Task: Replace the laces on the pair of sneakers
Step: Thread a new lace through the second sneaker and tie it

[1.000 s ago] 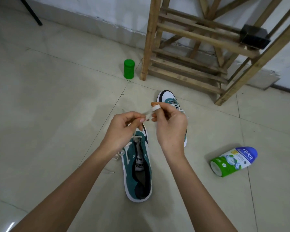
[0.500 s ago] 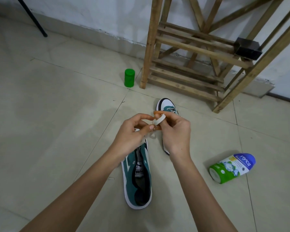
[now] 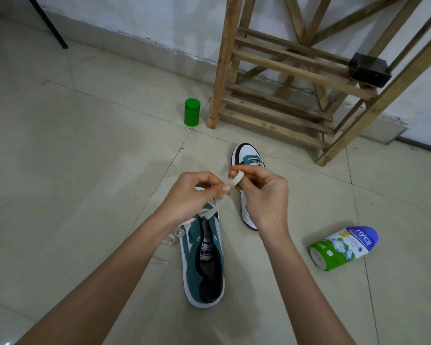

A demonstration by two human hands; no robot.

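Both hands are raised just over the front of the near shoe [image 3: 202, 257], close together. The left hand [image 3: 192, 195] pinches a flat white lace [image 3: 235, 179] between thumb and curled fingers [image 3: 225, 188]. The right hand [image 3: 264, 197] has its fingers curled too, with the lace looped once round the forefinger. From the hands the lace drops to the front eyelets of the near shoe. Loose lengths trail onto the floor [image 3: 72, 170] on the shoe's left side.

The near shoe is green and white and sits flat on the tiles with its toe pointing away. Its mouth gapes open, showing a black-and-white tongue label and a dark insole inside, and its rear eyelets are bare. The far shoe [image 3: 246, 155] lies beyond the right hand and is partly hidden by it. White lacing shows across its front.

A green jar [image 3: 192, 112] stands upright with its lid on, just beside the foot of a wooden rack [image 3: 271, 70]. I cannot tell what it holds. A green and white bottle [image 3: 343, 247] with a blue cap lies on its side, well to the right of the shoes. It is capped, so its contents are hidden as well. A black block [image 3: 368, 69] rests on one of the rack's rails. The rack stands against a white wall [image 3: 135, 16].
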